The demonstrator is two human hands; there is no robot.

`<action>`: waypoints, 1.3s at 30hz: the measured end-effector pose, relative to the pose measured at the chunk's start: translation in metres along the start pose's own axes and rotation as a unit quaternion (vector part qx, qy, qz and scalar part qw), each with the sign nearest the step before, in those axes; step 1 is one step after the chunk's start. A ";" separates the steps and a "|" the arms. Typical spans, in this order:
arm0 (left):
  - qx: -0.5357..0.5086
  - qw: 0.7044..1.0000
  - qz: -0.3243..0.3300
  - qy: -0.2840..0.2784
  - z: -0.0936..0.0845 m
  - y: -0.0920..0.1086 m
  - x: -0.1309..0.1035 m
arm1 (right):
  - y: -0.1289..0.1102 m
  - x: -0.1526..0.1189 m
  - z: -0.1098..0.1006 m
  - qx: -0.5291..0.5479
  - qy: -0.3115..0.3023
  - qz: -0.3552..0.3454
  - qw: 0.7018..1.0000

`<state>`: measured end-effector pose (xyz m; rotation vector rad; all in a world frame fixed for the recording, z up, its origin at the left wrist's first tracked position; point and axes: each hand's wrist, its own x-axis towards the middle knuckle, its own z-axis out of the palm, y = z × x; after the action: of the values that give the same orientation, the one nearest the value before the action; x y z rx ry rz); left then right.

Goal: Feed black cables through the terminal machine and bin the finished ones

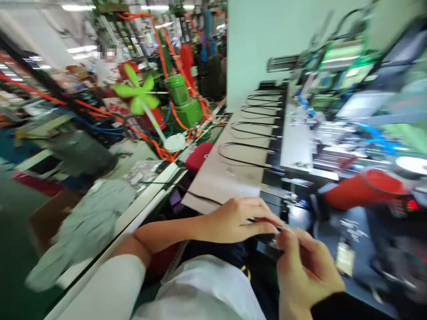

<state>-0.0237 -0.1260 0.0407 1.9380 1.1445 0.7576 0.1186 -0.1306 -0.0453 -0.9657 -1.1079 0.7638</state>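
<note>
My left hand (240,220) reaches in from the left over the near end of the pale board, its thumb and fingers pinched together. Close against its fingertips, my right hand (307,266) is also closed in a pinch. Whatever lies between the fingertips is too small and blurred to make out. A black cable (203,197) runs from the left to behind my left hand; whether it continues into the fingers is hidden. Beyond the hands, several looped black cables (230,153) lie on the pale board (216,182), their ends along a dark strip (278,129) at its right edge.
An orange-red cup (363,191) lies tilted at the right, near small metal parts (352,231) and a small bottle (345,258). Metal machinery (333,138) stands behind them, blurred. Grey cloth (90,222), a red object (199,157) and a green toy fan (138,91) are to the left.
</note>
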 end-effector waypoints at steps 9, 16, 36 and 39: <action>0.065 0.991 -0.075 -0.092 -0.010 -0.031 0.074 | 0.013 0.040 -0.010 0.003 -0.118 0.128 0.985; 0.163 0.982 0.079 -0.063 -0.011 -0.026 0.098 | 0.001 0.066 -0.032 -0.081 -0.105 0.071 0.989; -0.030 0.994 -0.101 -0.018 0.003 -0.041 0.103 | 0.034 0.077 -0.007 -0.124 -0.015 -0.064 0.990; 0.095 0.991 -0.090 -0.001 -0.003 -0.051 0.107 | 0.038 0.078 -0.022 -0.131 -0.040 0.005 0.990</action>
<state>-0.0038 -0.0121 0.0119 1.9545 1.4124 0.5665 0.1603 -0.0515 -0.0539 -1.1709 -1.2971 0.6809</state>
